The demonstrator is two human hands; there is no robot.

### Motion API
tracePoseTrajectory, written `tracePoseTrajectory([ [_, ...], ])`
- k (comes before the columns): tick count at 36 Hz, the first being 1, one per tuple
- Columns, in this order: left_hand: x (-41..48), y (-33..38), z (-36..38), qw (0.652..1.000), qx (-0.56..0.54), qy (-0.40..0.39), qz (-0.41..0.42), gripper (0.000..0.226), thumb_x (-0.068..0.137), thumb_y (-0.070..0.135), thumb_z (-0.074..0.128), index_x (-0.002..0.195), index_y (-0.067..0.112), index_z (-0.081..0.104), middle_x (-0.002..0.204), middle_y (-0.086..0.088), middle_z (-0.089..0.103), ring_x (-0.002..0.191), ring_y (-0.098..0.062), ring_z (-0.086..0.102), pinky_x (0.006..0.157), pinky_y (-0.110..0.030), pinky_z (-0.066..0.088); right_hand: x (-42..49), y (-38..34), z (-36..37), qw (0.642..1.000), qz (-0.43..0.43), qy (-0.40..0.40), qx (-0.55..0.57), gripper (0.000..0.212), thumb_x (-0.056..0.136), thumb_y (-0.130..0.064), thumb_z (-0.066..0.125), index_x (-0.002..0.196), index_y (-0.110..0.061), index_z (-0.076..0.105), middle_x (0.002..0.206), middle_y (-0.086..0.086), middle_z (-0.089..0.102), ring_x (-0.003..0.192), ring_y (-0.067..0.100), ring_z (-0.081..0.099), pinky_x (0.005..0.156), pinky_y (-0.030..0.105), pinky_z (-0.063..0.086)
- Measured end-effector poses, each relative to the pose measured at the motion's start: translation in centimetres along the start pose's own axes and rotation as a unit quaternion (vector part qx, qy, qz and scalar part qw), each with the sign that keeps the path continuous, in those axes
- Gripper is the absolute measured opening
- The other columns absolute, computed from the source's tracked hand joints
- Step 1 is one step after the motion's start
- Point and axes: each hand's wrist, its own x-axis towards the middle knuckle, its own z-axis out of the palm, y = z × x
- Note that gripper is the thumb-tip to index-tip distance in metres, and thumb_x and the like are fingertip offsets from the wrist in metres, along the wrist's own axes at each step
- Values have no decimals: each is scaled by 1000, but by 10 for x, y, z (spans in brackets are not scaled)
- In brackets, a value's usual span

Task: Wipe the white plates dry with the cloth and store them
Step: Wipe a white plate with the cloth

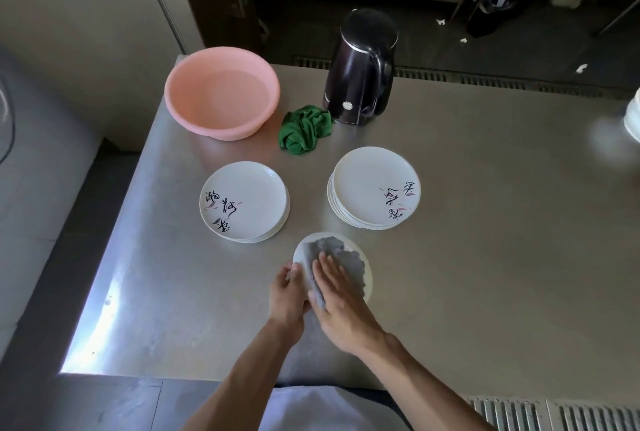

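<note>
Wiping under way, storing judged not yet begun. One white plate sits near the front of the table. The left hand grips its rim. The right hand presses flat-fingered on the one grey cloth covering it. Two piles wait behind, the left stack and the right stack; plates per pile are uncountable. Also one basin, one kettle and one green cloth.

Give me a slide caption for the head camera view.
Right hand presses a grey cloth onto a white plate, left hand holding its rim, at a steel table.
</note>
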Motion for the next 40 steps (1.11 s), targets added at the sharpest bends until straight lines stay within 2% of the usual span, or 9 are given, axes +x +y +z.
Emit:
tracePoseTrajectory([
  [4,6,1,-11,1000,0,13,-16,26,111,27,44,105,9,62,92,-13,72,81,-25,70,63,-34,59,-21,30,-4,996,-75,-29,-50,60,107,-40,29,159,-12,15,167,-2,0,153,6,-6,125,29,2],
  [9,4,-3,-11,999,34,-13,-14,27,111,29,43,126,17,62,115,-13,71,105,-32,68,80,-43,61,6,36,-10,993,112,-22,-29,61,107,-34,30,160,-12,9,165,3,-13,153,14,-12,124,33,-7],
  [12,-3,1,-6,997,41,-65,-4,31,111,29,42,133,17,60,121,-13,73,112,-33,70,88,-46,61,36,14,-18,981,185,10,62,59,108,-36,28,159,-11,13,167,6,-2,154,14,-6,124,35,-4],
  [15,-6,6,-3,994,55,-90,9,29,111,24,42,134,19,58,121,-11,74,113,-31,71,93,-53,59,45,-8,-24,984,76,24,160,54,108,-36,33,157,-13,26,165,-7,10,153,6,-2,125,31,-3],
  [18,-6,7,-6,994,71,-78,35,25,111,21,43,128,18,60,118,-13,74,110,-30,71,86,-50,61,38,-6,-26,994,-29,40,102,47,108,-31,36,153,-18,36,161,-15,15,153,6,3,122,27,-5],
  [24,-7,6,-13,993,92,-58,52,21,108,28,49,115,14,64,102,-14,68,93,-26,66,72,-43,61,42,19,-27,961,266,54,52,58,108,-37,29,159,-12,16,168,6,8,154,22,5,123,38,1],
  [31,-14,9,-9,989,87,-104,62,24,110,24,44,123,11,60,115,-12,73,103,-26,72,81,-49,62,19,10,-27,991,-103,82,32,53,106,-37,38,153,-12,36,164,1,23,154,21,13,125,40,9],
  [37,-10,9,-15,995,50,-80,20,14,106,17,48,97,17,58,92,-8,63,81,-19,66,69,-36,58,34,22,-24,948,243,129,161,53,108,-30,33,156,-9,26,166,7,18,154,22,7,125,38,6],
  [40,-7,12,-19,993,68,-99,8,14,102,13,50,97,16,63,93,-8,69,84,-19,69,72,-36,58,36,12,-21,946,226,121,196,52,108,-31,34,156,-11,28,166,5,18,154,19,5,125,40,9],
])
